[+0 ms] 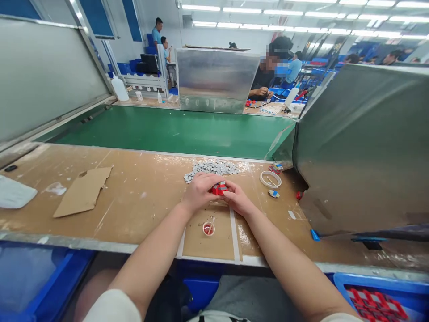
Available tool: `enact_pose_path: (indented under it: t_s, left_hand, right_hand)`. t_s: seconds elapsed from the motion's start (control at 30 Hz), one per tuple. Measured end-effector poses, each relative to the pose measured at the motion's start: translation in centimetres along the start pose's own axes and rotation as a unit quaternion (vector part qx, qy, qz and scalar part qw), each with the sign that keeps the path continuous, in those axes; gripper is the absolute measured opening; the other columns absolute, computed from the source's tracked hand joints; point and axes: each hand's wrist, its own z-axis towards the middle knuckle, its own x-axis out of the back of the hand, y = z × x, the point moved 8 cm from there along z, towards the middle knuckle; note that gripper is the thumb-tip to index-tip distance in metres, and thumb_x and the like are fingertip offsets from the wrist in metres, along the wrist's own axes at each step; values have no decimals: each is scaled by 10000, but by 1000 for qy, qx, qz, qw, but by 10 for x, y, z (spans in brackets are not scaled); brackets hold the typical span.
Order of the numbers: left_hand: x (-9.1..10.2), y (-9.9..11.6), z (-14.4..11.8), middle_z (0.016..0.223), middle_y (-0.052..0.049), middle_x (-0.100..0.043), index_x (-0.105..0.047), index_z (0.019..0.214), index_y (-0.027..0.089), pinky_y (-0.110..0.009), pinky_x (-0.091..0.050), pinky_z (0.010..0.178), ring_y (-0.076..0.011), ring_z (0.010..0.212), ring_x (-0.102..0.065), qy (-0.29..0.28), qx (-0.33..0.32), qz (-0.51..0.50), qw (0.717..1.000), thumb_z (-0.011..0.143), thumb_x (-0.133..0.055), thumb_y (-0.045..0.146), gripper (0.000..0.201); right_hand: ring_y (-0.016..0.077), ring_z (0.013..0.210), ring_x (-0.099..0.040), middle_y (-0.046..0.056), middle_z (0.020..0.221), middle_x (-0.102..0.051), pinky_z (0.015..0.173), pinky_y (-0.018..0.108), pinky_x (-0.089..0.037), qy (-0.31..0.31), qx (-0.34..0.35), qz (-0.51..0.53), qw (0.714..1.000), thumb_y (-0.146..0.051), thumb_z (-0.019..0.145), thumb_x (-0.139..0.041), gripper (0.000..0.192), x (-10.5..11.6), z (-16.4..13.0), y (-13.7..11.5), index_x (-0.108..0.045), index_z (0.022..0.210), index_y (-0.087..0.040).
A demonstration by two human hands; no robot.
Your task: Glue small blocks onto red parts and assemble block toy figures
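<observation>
Between my two hands is a small red part with grey pieces on top [219,188]; its exact kind is too small to tell. My left hand [200,190] wraps round its left side, and my right hand [237,197] grips its right side with bent fingers. Just beyond the hands lies a spread pile of small flat grey pieces [217,168]. Nearer to me on the brown worktop [134,197] stands a little cup of red liquid [208,229], with a thin stick leaning in it.
Behind the worktop runs a green conveyor belt [161,129]. A tape roll [270,179] lies to the right, cardboard [83,192] to the left. Grey panels [362,147] wall the right side. A blue bin [338,279] with red parts is at lower right. A co-worker [263,85] sits opposite.
</observation>
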Motion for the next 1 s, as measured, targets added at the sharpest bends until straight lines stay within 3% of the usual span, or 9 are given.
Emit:
enact_pose_path:
  t_s: [0.17,0.3,0.37,0.5,0.67,1.0]
  left_hand:
    - [-5,-2,0,1290,-69,-793,-716,1297,251,-398,-421,1053,-234,1200,-745,-37,14,19,999,991,-757,328,318]
    - [-9,-3,-1,1278,-70,-797,-725,1283,233,-393,-455,1035,-230,1139,-762,-36,11,19,999,1001,-741,321,296]
    - [-12,-2,-2,1251,-74,-803,-730,1282,223,-380,-487,1006,-234,1121,-762,-42,6,11,999,991,-753,328,309]
    - [-20,-1,-4,1138,-87,-813,-750,1252,208,-343,-543,919,-239,1050,-766,-61,6,-2,998,982,-753,307,288]
    - [-23,2,-5,964,-56,-803,-790,1126,210,-309,-563,817,-213,889,-754,-74,-10,-18,997,975,-753,339,202]
    - [-21,-3,-1,883,-61,-796,-816,1013,186,-273,-556,766,-186,784,-720,-92,68,-88,989,963,-745,512,337]
  right_hand:
    - [309,1215,-692,146,1365,-683,1012,455,-608,36,53,-151,987,-788,775,-785,891,5,-1,-2,-554,1446,-248]
    - [331,1414,-572,175,1610,-479,1125,499,-568,79,155,-259,950,-768,754,-829,1070,8,-8,-15,-363,1596,-300]
    - [342,1445,-553,180,1641,-442,1186,529,-526,70,190,-289,935,-728,744,-867,1078,4,-10,-22,-367,1597,-299]
    - [346,1459,-555,165,1531,-574,1274,569,-432,41,245,-322,913,-689,744,-893,935,-5,-12,-36,-498,1484,-277]
    - [329,1344,-653,147,1372,-695,1192,529,-522,29,256,-338,905,-691,730,-900,844,-10,-14,-43,-576,1379,-260]
    - [282,1122,-728,116,1219,-751,1047,437,-598,61,205,-324,922,-672,709,-908,772,-6,-14,-41,-654,1282,-221]
